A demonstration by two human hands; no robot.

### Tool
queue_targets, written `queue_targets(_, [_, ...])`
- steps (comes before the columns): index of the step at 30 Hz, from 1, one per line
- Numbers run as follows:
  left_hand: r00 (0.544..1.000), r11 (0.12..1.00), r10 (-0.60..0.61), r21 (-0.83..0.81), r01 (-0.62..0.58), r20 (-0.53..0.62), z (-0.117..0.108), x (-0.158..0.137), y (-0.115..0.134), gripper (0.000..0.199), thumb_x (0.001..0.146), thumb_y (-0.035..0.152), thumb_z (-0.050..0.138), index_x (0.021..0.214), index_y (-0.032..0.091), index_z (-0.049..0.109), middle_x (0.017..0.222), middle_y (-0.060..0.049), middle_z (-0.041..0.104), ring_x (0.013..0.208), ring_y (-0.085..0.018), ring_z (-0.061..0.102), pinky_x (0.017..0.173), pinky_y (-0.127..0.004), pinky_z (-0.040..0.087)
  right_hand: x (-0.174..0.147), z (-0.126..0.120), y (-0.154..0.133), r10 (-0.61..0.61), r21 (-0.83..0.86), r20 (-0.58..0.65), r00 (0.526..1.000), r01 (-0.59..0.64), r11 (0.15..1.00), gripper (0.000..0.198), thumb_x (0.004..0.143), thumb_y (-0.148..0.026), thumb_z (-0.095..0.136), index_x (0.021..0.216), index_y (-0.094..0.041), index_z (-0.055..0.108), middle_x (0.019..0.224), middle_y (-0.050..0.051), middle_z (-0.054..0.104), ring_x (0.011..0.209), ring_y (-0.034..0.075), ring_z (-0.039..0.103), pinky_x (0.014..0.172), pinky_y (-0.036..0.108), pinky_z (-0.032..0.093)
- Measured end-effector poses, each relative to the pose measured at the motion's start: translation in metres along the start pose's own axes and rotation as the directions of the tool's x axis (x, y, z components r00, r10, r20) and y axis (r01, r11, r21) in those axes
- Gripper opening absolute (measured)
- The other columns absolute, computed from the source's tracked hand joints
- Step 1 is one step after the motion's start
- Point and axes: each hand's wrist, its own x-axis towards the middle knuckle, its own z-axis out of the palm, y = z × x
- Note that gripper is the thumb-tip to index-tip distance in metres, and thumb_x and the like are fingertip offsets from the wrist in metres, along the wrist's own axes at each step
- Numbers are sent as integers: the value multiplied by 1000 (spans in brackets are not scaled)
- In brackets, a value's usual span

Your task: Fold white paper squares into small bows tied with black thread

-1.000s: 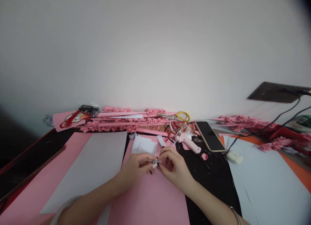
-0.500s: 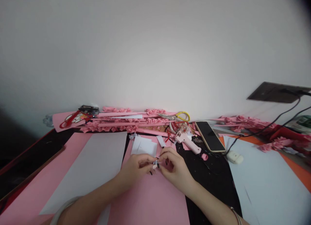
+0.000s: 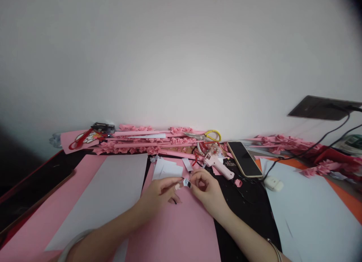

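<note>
A small folded piece of white paper [image 3: 185, 182] is pinched between the thumb and fingers of my right hand [image 3: 208, 192], just above a pink sheet [image 3: 175, 224]. My left hand [image 3: 162, 192] is close by on the left. Its index fingertip reaches the paper's edge, while its thumb stands apart below. The other left fingers curl underneath, partly hidden. Behind my hands lie several square white paper slips [image 3: 171, 171] and a small white strip [image 3: 187, 164].
Along the wall lie pink paper flower stems [image 3: 135, 145], scissors [image 3: 203, 136] with yellow handles and a pink glue gun [image 3: 219, 165]. A phone [image 3: 244, 159] and a white case [image 3: 273, 183] are to the right. Large white sheets [image 3: 107, 194] flank the work area; a black cable [image 3: 273, 164] crosses the right side.
The white paper has moved slightly up and right, into my right fingertips. My left thumb has come away from it, and the left fingers have spread a little.
</note>
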Motion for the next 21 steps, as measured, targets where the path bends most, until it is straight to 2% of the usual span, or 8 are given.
queue_targets(6, [1000, 1000, -12, -3, 12, 4, 1, -1, -1, 36, 84, 33, 46, 114, 17, 57, 92, -7, 68, 68, -18, 67, 65, -30, 52, -1, 1, 2, 48, 94, 0, 999, -48, 994, 5, 71, -13, 56, 69, -17, 58, 81, 3, 56, 68, 14, 54, 53, 22, 43])
queue_targets(13, [1000, 1000, -12, -8, 12, 11, 0, -2, 1, 36, 85, 31, 47, 116, 17, 57, 75, -4, 69, 67, -18, 67, 65, -30, 53, -2, 1, -1, -23, 8, -27, 999, 23, 1000, 7, 70, -14, 57, 64, -18, 55, 80, 4, 54, 66, 15, 53, 47, 22, 39])
queue_targets(17, [1000, 1000, -7, 0, 7, 14, 1, -1, 2, 33, 84, 30, 47, 113, 18, 58, 80, -4, 69, 67, -17, 67, 65, -29, 53, -3, 1, -4, -67, -17, -29, 997, 67, 998, 10, 71, -14, 55, 62, -18, 53, 78, 4, 52, 61, 13, 49, 42, 21, 32])
queue_targets(21, [1000, 1000, 2, 14, -2, 26, 1, -1, 3, 31, 84, 29, 47, 110, 18, 60, 82, -4, 69, 68, -18, 67, 65, -29, 52, -2, 1, -4, -86, -27, -24, 996, 85, 996, 14, 73, -12, 54, 60, -18, 50, 78, 4, 50, 65, 14, 49, 43, 20, 32])
